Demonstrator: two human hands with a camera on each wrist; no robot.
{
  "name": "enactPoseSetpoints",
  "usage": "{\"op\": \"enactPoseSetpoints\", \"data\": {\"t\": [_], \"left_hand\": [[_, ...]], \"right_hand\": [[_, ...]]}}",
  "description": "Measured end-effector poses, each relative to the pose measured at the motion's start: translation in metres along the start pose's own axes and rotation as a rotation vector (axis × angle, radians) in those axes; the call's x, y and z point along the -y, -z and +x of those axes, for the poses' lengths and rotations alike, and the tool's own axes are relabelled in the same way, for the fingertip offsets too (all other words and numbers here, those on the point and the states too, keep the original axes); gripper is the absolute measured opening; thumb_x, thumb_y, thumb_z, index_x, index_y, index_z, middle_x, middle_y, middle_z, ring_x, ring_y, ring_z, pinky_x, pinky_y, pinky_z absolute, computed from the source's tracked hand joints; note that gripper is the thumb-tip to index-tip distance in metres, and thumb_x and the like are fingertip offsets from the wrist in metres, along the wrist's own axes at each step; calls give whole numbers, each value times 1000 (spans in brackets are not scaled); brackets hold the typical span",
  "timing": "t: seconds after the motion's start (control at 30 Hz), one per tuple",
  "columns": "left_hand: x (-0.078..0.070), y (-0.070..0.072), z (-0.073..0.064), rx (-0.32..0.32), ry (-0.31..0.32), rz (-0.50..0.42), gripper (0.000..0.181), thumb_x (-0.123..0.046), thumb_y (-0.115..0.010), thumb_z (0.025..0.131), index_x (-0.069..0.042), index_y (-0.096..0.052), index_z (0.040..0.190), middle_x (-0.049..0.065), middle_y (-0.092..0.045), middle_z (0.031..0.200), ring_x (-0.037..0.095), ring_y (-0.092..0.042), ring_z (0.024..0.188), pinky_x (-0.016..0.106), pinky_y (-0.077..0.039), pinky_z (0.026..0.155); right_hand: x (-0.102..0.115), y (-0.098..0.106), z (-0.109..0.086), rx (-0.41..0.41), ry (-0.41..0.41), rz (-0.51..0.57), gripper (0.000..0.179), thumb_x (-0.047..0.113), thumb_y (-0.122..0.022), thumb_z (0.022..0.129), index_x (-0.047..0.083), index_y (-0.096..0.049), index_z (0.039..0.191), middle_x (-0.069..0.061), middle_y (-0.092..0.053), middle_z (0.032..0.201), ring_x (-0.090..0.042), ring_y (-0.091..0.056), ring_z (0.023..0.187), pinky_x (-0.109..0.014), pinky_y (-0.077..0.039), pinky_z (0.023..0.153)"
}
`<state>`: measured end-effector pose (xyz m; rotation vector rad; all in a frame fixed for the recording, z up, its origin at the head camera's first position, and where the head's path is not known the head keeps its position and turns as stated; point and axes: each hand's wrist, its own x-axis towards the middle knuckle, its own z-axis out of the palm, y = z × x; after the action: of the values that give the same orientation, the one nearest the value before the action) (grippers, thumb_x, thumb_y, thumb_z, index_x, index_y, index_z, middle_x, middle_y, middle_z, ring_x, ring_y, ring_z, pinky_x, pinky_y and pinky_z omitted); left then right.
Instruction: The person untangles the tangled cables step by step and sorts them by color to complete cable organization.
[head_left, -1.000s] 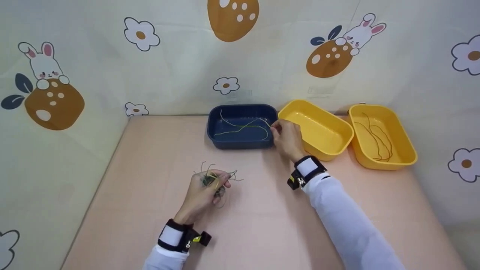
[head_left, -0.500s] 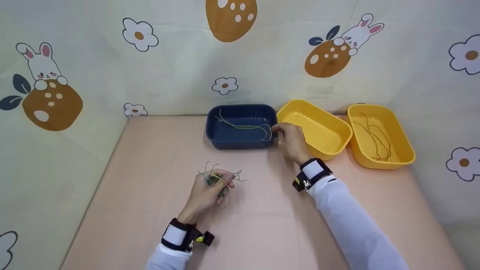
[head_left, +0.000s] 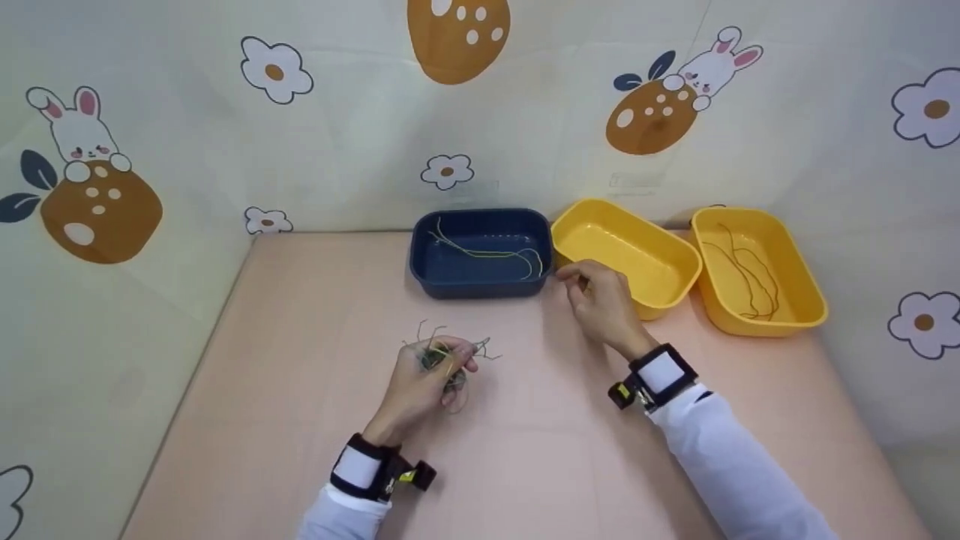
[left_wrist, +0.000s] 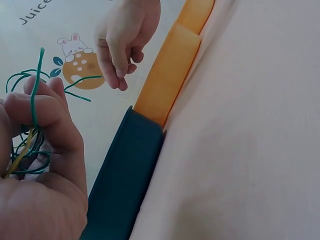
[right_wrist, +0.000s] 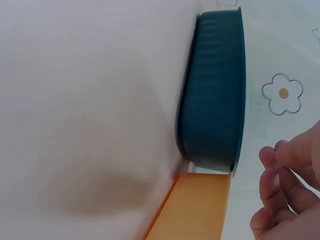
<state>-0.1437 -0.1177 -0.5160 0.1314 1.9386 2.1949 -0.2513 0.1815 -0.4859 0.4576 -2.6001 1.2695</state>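
Observation:
A tangled bundle of thin green and yellow wires (left_wrist: 35, 102) is gripped in my left hand (head_left: 412, 390), over the middle of the table, with loose ends sticking out past the fingers. My right hand (head_left: 606, 306) hovers just off the right front corner of the dark blue box (head_left: 480, 290), its fingers loosely bent and nothing between them. Inside that box lie yellow-green wires (head_left: 487, 255), bent in a loop at the right end. The right wrist view shows the right fingertips (right_wrist: 268, 156) beside the box, holding nothing.
Along the back, a yellow box (head_left: 626, 247) touches the blue one, and a second yellow box (head_left: 806, 296) with several orange-brown wires (head_left: 763, 279) stands further right. A patterned cloth wall (head_left: 337, 165) rises behind the pink tabletop (head_left: 300, 315).
The yellow-green wire that my right hand pinched now lies in the blue box, let go. That hand has drawn back towards the right and front. My left hand has drifted slightly right.

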Motion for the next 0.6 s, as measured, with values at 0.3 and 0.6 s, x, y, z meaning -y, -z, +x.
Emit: {"op": "enactPoseSetpoints", "data": {"t": [0.3, 0.6], "left_hand": [[-2, -17, 6, 46, 31, 18, 30, -20, -71, 113, 8, -73, 125, 5, -79, 96, 8, -59, 56, 21, -47, 48], [2, -36, 10, 160, 30, 19, 24, -20, -72, 113, 3, -76, 120, 5, -79, 93, 10, -59, 56, 22, -49, 50]], "right_hand": [[24, 11, -63, 207, 93, 100, 20, 10, -80, 105, 18, -83, 123, 5, -85, 113, -10, -68, 96, -27, -55, 82], [42, 1, -88, 138, 344, 129, 19, 13, -86, 102, 17, -83, 120, 4, -83, 112, -13, -71, 90, -23, -55, 75]]}}
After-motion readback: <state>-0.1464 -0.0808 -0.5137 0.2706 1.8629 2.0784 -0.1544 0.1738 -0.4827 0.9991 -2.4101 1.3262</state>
